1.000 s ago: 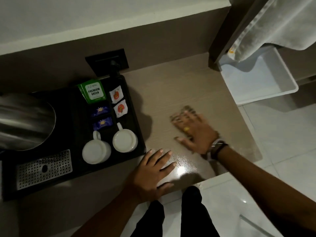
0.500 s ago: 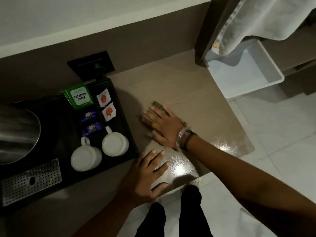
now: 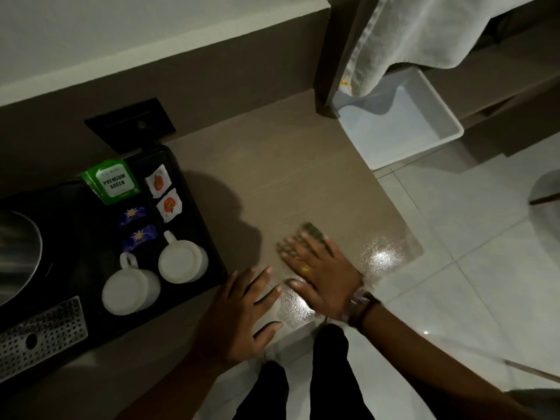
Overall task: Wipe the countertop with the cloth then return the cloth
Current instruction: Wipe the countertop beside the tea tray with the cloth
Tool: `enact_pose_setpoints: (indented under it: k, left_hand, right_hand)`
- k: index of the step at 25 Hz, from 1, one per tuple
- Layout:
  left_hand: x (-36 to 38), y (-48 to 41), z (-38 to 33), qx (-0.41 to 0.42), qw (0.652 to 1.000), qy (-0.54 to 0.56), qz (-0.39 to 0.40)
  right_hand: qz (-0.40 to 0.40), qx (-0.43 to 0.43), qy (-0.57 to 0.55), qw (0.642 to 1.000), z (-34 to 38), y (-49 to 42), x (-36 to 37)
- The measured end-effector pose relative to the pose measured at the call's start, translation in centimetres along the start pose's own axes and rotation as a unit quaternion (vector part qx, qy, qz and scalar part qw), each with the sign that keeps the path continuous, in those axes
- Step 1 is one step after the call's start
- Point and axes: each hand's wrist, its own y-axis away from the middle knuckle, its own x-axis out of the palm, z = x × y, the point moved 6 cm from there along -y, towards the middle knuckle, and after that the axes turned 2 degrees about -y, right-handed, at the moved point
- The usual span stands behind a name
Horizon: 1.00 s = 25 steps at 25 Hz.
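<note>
Both hands are flat on the table: your right hand [image 3: 318, 268] presses the cloth [image 3: 313, 233] down with spread fingers, so it is holding the cloth by pressure and not clenched around it, while your left hand [image 3: 239, 310] rests open and empty, palm down, at about 8 o'clock from the right one, near the front edge. Only a small dark, patterned corner of the cloth shows, poking out past your fingertips at 12 o'clock; everything else is hidden under your palm, so you cannot judge its full size or fold. The table [image 3: 291, 177] shines wet at 3 o'clock from your right hand and also between the two hands, which suggests the wiping is well under way, though the stretch toward the back wall at 12 o'clock looks dull and may not have been covered. A black tray [image 3: 194, 189] with two white cups [image 3: 157, 274] sits at 9 o'clock, just beside your left hand, so keep your strokes clear of its edge. Expect the cloth to be light, soft and limp, probably damp and inclined to drag on the surface; it should bunch easily. When you lift it, gather it from that exposed corner or pinch up its middle, closing your fingers fully.
</note>
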Motion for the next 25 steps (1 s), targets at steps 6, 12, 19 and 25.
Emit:
enact_pose_setpoints:
  k: [6,12,19,25]
  left_hand:
    - [0.6,0.1,0.0,0.002,1.0,-0.01,-0.02]
    - [0.6,0.2,0.2,0.006,1.0,-0.014,-0.013]
    - [-0.3,-0.1,0.0,-0.004,1.0,0.003,-0.019]
    - [-0.6,0.0,-0.2,0.016,0.999,-0.011,-0.041]
  right_hand:
    - [-0.083,0.322,-0.082,0.94,-14.6,-3.5,-6.0]
    - [0.008,0.043,-0.033,0.998,2.7,0.4,0.7]
    - [-0.073,0.308,-0.088,0.944,-12.8,-7.6,-6.0]
    - [0.04,-0.077,0.017,0.996,-0.4,-3.6,-1.0]
